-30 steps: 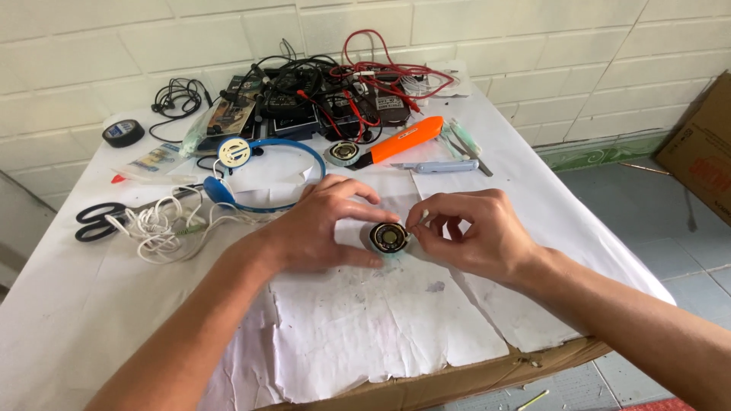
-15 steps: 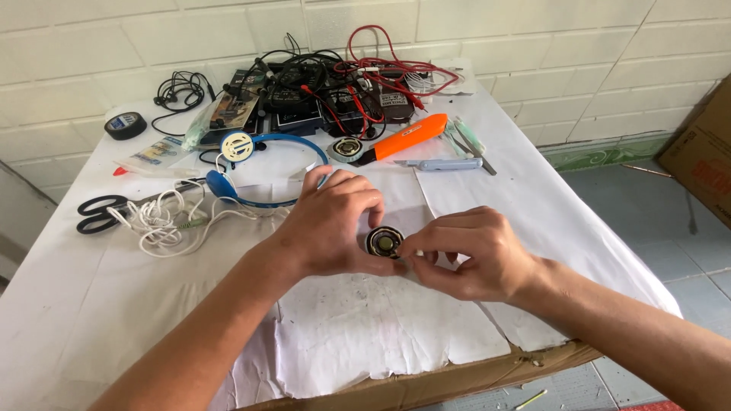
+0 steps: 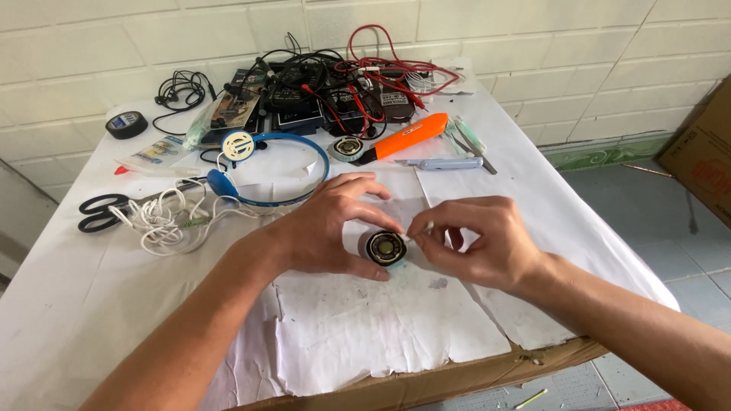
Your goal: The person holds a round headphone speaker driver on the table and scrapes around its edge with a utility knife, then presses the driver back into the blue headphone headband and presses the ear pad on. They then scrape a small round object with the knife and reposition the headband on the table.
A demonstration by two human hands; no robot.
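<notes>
Fingers of the left hand steady a small round black speaker driver with a metal centre on the white paper-covered bench, while the right hand pinches a thin pale sliver at its rim, fine work demanding precise, gentle pressure.

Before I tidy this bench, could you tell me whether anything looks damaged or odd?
The blue headphones look taken apart: one earcup is bare, and a round speaker part lies between the left hand and right hand. The paper sheet is creased and stained.
</notes>
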